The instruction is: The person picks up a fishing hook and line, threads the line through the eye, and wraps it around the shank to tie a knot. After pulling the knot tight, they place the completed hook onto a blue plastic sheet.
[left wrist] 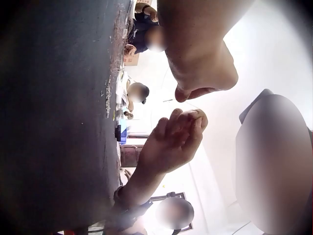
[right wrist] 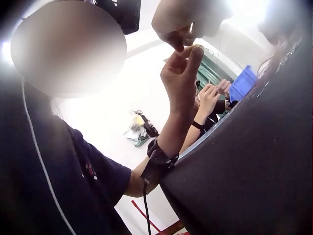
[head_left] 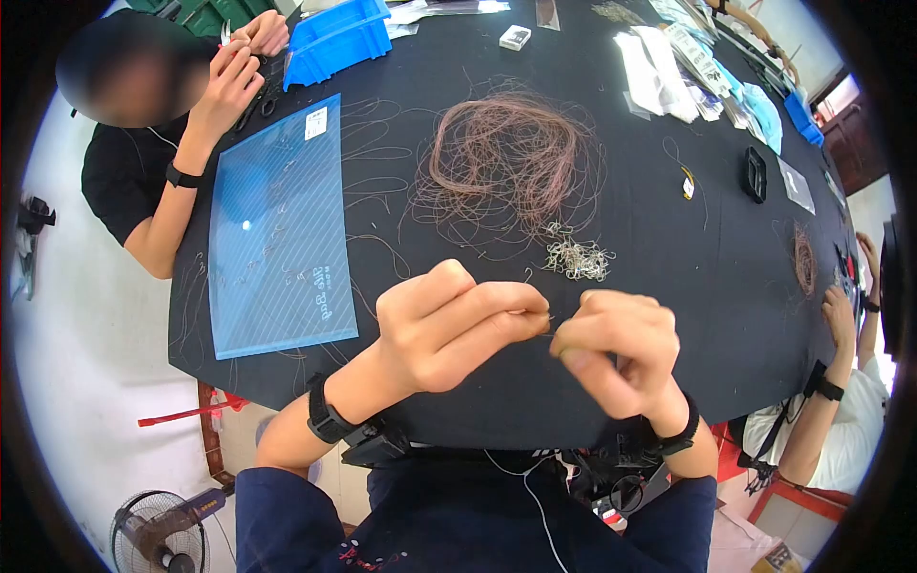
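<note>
Above the table's near edge in the head view, my left hand [head_left: 449, 325] pinches a tiny metal hook [head_left: 528, 275] whose curved end shows above the fingertips. Close to its right, my right hand [head_left: 621, 351] has curled fingers, thumb against forefinger, pinching something very thin, perhaps thread. A small gap separates the fingertips of both hands. The left wrist view shows my left hand [left wrist: 205, 63] above and my right hand [left wrist: 173, 139] below, a fine line near the fingertips. Beyond the hands lie a pile of metal hooks [head_left: 579, 260] and a tangled coil of brownish line [head_left: 506, 162].
A blue translucent folder [head_left: 282, 239] with threaded hooks lies to the left. Behind it is a blue bin [head_left: 336, 40], beside another person's hands [head_left: 239, 72]. Farther right are a black case [head_left: 755, 175], plastic packets [head_left: 659, 72] and a second person's arm [head_left: 829, 382].
</note>
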{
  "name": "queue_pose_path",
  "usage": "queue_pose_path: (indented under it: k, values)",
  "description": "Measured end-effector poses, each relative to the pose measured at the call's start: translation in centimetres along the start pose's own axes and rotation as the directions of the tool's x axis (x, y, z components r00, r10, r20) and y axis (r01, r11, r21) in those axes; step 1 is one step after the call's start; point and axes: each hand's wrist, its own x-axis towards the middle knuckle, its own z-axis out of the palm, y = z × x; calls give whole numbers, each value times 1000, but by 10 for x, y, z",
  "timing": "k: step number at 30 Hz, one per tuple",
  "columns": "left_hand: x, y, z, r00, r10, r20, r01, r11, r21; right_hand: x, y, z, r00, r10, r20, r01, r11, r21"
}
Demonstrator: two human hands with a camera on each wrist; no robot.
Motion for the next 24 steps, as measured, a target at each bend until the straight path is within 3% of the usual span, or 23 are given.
queue_pose_path:
  k: [3,7,13,24]
  values:
    - [-1,4,1,1000,15,27,-13,998,-64,0,8,-5,989,58,-140,-57,998,10]
    - [4,10,2,999,12,-37,-18,988,-155,-1,15,-2,921,369,-123,-370,929,20]
    - [6,10,-5,992,-96,-84,83,987,-140,1,12,8,906,406,122,-409,913,-4]
    - [6,-2,-12,990,-95,-107,96,995,5,-2,-2,5,929,270,252,-287,957,33]
